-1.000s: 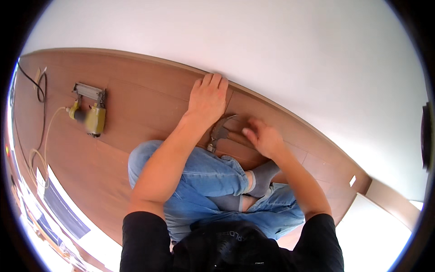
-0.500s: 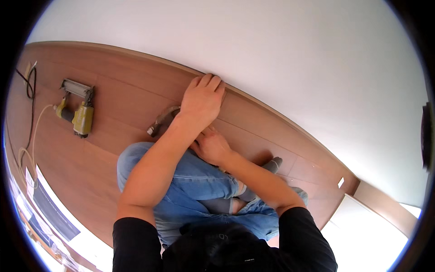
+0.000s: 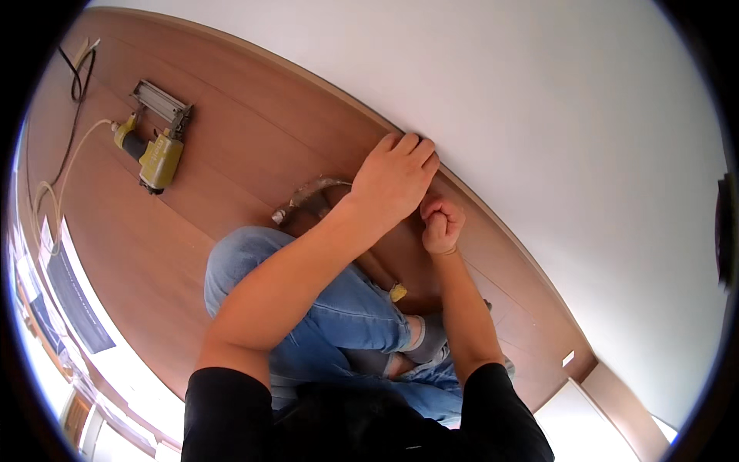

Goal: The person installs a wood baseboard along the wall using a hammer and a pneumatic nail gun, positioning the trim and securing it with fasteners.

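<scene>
The left hand was laid over the trim strip along the wall, the right hand curled nearby; whether anything was gripped could not be told. Even pressure was called for.

Black cable — white-edged dark sheet — at far left

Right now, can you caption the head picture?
Left hand at the baseboard, right hand curled nearby, pneumatic nailer on floorboards.

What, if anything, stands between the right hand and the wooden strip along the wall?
Nothing visible: the right hand is curled close beside the wooden strip. The left hand meets the strip farther left.
</scene>
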The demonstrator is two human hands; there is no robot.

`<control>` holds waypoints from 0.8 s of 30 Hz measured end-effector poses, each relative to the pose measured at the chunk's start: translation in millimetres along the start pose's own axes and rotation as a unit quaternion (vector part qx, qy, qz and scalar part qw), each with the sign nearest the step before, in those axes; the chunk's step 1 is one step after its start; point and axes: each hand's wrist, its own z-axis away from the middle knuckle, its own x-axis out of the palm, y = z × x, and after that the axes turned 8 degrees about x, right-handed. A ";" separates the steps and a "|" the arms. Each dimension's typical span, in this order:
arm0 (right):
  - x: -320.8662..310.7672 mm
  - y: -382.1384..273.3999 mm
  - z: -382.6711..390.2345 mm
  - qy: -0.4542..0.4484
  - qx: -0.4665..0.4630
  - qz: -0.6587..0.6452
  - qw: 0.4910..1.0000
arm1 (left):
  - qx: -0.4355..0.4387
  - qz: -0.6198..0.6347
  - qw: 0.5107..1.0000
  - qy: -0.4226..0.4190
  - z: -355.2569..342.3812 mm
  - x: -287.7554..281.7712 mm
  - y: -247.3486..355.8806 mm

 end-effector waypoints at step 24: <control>-6.9 -176.9 4.9 -0.112 -0.152 -0.082 0.979 | -0.001 -0.037 0.999 -0.017 11.5 9.7 -4.2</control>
